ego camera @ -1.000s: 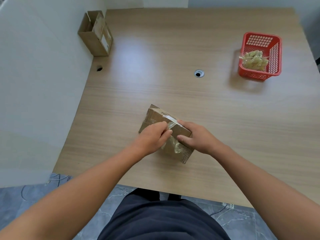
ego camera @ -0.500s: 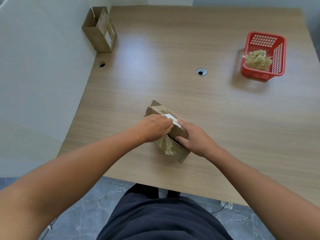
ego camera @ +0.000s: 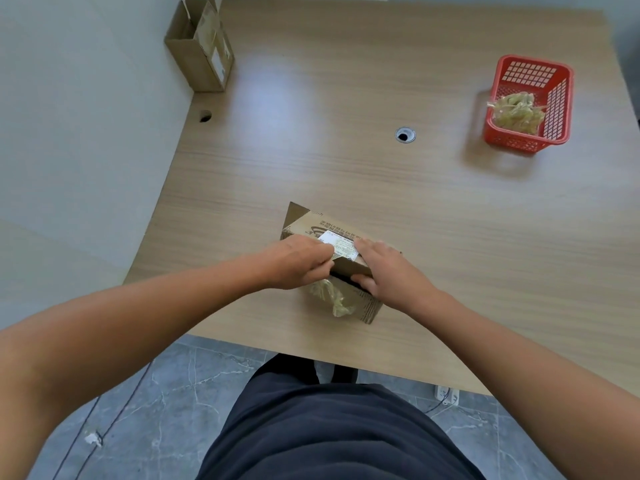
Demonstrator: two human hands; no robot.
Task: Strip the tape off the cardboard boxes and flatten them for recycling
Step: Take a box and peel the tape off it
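A small brown cardboard box with a white label lies near the front edge of the wooden table. My left hand pinches clear tape at the label's near edge on top of the box. A crumpled strip of peeled tape hangs down the box's near side. My right hand grips the box's right end, thumb under the top flap. A second cardboard box, open at the top, stands at the far left by the wall.
A red plastic basket holding a wad of stripped tape sits at the far right. Two cable holes pierce the table. A white wall runs along the left. Grey floor lies below the table's front edge.
My left hand has moved from the box's near side up onto its top by the label. More loose tape now hangs down the near side. My right hand keeps its hold.
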